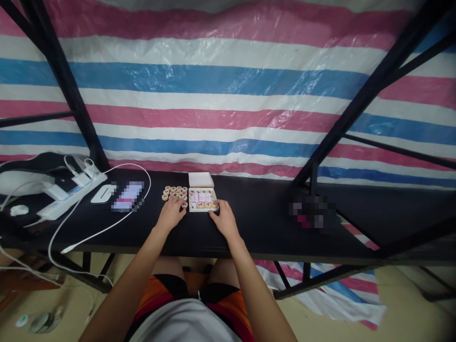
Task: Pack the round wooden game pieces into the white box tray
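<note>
A small white box (pixel 203 209) stands on the black table, with round pieces and a folded pinkish-white sheet inside. Its white lid (pixel 200 179) lies behind it. Left of the box, several round wooden pieces (pixel 173 191) with dark and red marks sit in rows. My left hand (pixel 171 213) rests at the near edge of these pieces, fingers closed around a piece at its fingertips. At the box's right side is my right hand (pixel 224 217), its thumb at the near corner and its fingers bent over the right edge, thumb and fingers apart.
To the left are a phone (pixel 128 196), a white device (pixel 103 194), a power strip (pixel 67 202) with plugs, and a loose white cable (pixel 103 233). A blurred dark object (pixel 312 212) lies at the right. Black frame bars rise on both sides before a striped sheet (pixel 213 85).
</note>
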The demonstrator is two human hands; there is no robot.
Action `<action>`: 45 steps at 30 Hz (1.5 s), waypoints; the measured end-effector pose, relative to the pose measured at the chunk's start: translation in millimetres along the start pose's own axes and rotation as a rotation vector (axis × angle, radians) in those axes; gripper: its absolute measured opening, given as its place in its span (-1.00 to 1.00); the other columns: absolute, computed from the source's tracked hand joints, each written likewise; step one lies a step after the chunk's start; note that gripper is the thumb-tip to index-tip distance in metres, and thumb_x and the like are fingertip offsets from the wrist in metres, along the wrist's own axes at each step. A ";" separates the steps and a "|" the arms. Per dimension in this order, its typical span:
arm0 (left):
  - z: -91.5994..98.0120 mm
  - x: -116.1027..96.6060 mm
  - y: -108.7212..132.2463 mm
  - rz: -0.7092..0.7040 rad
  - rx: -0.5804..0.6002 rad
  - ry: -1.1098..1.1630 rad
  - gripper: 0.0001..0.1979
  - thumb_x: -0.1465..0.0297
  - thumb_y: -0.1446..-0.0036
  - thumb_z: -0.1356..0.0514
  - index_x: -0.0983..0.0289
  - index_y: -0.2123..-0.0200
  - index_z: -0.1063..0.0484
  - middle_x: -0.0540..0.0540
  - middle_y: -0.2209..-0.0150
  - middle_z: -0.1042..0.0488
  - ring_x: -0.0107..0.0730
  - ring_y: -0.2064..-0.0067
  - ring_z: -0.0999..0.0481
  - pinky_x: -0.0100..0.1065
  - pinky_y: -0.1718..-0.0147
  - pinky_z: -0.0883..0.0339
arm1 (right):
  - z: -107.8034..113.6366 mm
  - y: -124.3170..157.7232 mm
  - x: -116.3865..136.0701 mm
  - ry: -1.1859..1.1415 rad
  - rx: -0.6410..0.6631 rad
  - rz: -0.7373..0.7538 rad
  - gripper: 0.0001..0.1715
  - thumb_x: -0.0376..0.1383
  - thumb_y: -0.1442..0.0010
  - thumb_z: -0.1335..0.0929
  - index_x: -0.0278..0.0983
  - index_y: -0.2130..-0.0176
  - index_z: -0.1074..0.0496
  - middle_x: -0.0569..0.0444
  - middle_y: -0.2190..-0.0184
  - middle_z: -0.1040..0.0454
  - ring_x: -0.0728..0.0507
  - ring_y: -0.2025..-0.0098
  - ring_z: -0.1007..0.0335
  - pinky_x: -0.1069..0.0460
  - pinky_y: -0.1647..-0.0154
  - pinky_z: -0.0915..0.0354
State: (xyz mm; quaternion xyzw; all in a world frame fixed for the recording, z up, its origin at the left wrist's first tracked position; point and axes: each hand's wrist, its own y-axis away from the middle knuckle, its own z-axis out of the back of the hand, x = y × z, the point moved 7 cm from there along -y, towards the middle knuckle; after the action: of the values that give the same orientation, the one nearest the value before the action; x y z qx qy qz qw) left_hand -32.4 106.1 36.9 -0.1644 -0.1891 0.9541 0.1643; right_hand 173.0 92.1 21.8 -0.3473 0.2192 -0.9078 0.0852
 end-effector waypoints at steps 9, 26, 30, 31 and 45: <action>13.8 -3.6 -0.2 -0.041 -0.169 0.205 -0.85 0.36 -0.20 -0.12 0.23 0.21 -0.46 0.10 0.19 -0.53 -0.26 0.10 -0.46 -0.25 0.06 -0.30 | -1.5 -0.6 -2.1 -0.008 0.002 0.016 -0.74 -0.27 -0.11 -0.29 -0.23 0.14 -0.30 -0.03 0.16 -0.34 -0.19 0.12 -0.30 -0.08 0.09 -0.28; 12.3 6.8 -1.2 0.099 -0.119 0.060 -0.74 0.45 -0.19 -0.03 0.23 0.11 -0.45 0.17 0.05 -0.43 -0.17 -0.01 -0.37 -0.16 -0.01 -0.27 | -0.5 -0.5 -2.2 -0.018 0.004 0.013 -0.74 -0.28 -0.11 -0.28 -0.22 0.15 -0.31 -0.02 0.16 -0.34 -0.18 0.11 -0.31 -0.07 0.10 -0.28; 14.1 32.8 4.0 0.328 -0.112 -0.118 -0.61 0.51 -0.12 -0.04 0.26 -0.02 -0.39 0.24 -0.12 -0.32 -0.03 -0.10 -0.30 -0.12 0.03 -0.28 | -0.4 -0.4 -2.9 -0.025 0.008 0.011 -0.74 -0.27 -0.11 -0.29 -0.23 0.14 -0.31 -0.03 0.15 -0.34 -0.19 0.11 -0.31 -0.07 0.09 -0.28; 13.6 34.8 5.0 0.343 -0.096 -0.145 -0.60 0.51 -0.12 -0.04 0.26 -0.03 -0.38 0.25 -0.12 -0.31 -0.02 -0.11 -0.28 -0.12 0.03 -0.28 | -0.5 -0.4 -2.9 -0.029 0.012 0.009 -0.74 -0.27 -0.11 -0.29 -0.23 0.14 -0.31 -0.03 0.15 -0.34 -0.19 0.10 -0.30 -0.07 0.09 -0.27; 21.9 21.8 6.9 0.322 -0.100 -0.181 -0.73 0.36 -0.10 -0.09 0.26 0.15 -0.47 0.28 0.05 -0.39 0.03 -0.02 -0.30 -0.08 0.09 -0.23 | -1.5 -0.6 -3.1 -0.019 0.005 0.015 -0.74 -0.27 -0.10 -0.29 -0.23 0.15 -0.32 -0.02 0.16 -0.34 -0.18 0.12 -0.31 -0.07 0.10 -0.28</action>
State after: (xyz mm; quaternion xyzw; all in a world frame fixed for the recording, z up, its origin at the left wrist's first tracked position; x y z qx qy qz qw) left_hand -61.8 101.6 47.8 -0.1142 -0.2217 0.9683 -0.0167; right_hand 174.3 94.1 19.3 -0.3543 0.2186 -0.9043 0.0949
